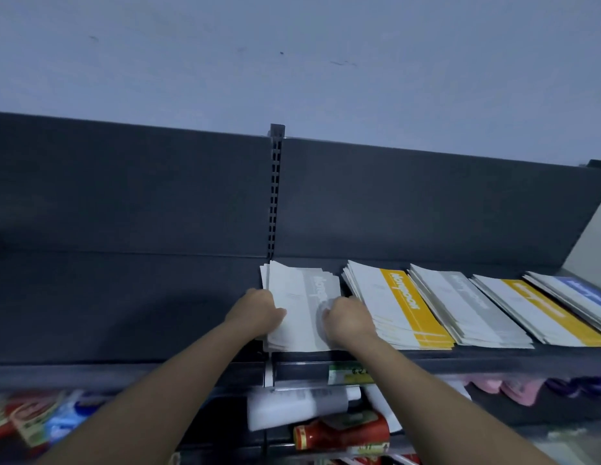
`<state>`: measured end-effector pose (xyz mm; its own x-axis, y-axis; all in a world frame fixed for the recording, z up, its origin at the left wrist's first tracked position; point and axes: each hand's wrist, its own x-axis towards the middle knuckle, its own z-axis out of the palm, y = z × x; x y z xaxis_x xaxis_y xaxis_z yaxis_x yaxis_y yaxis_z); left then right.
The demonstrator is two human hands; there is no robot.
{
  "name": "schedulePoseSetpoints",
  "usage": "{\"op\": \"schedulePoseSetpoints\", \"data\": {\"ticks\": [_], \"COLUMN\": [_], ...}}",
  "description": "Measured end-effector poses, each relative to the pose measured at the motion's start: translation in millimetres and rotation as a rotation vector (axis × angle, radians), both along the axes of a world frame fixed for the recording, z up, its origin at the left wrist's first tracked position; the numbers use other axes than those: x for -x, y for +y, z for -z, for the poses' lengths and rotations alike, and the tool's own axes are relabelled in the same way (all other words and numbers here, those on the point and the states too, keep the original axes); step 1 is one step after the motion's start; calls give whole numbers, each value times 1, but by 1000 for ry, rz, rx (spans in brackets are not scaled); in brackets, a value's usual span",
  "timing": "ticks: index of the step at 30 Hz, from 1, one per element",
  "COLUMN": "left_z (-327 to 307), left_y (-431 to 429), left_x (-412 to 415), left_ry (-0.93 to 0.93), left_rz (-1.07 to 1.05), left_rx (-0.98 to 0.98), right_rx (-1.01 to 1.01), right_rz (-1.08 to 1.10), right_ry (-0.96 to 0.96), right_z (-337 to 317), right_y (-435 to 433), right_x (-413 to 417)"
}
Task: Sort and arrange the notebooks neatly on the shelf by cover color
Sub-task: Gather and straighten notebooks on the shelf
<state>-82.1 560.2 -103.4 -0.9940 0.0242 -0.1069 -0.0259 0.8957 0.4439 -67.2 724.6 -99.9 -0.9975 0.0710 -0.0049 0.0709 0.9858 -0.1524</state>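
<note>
Left hand: the left hand (258, 310) grips the left edge of the grey stack (297, 293), fingers curled round the side and the thumb lying on the top cover.
Right hand: the right hand (349, 318) lies on the cover's grey band near the right edge, fingers bent. Blur hides whether it pinches a cover or only presses down, so I cannot tell.
Held pile: the grey stack lies flat on the shelf (124, 297) at the left end of the row. Its upper sheets are fanned and slightly askew.
Neighbours: just to its right lies a yellow stack (398, 305), then a second grey pile (470, 310), another yellow pile (537, 313) and a blue pile (575, 290) at the far right.
Step in hand: probably squaring up this pile between both hands.
Progress: the colours alternate, grey and yellow each twice, so the sorting looks unfinished.
Next move: likely tapping the edges flush, then merging the like colours. That needs a firm two-sided hold so the loose covers do not slide apart.
Below: a price strip (349, 374) fronts the shelf; a white bottle (292, 409) and a red bottle (339, 431) sit lower down.
</note>
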Motion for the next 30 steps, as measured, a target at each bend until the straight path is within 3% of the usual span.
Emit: {"op": "schedulePoseSetpoints", "data": {"ticks": [6, 13, 18, 30], "left_z": [-14, -30, -35, -44], "left_y": [-14, -64, -111, -261], "left_x": [-11, -31, -57, -123], "left_ry": [45, 116, 152, 171], "left_rz": [-72, -155, -233, -417], "left_rx": [-50, 127, 275, 495], "right_rx": [61, 142, 139, -39], "right_rz": [-58, -301, -472, -821], "right_ry": [48, 130, 159, 25], "right_z": [-13, -25, -30, -30], "right_y": [-5, -37, -91, -267], "right_x": [-7, 1, -3, -19]}}
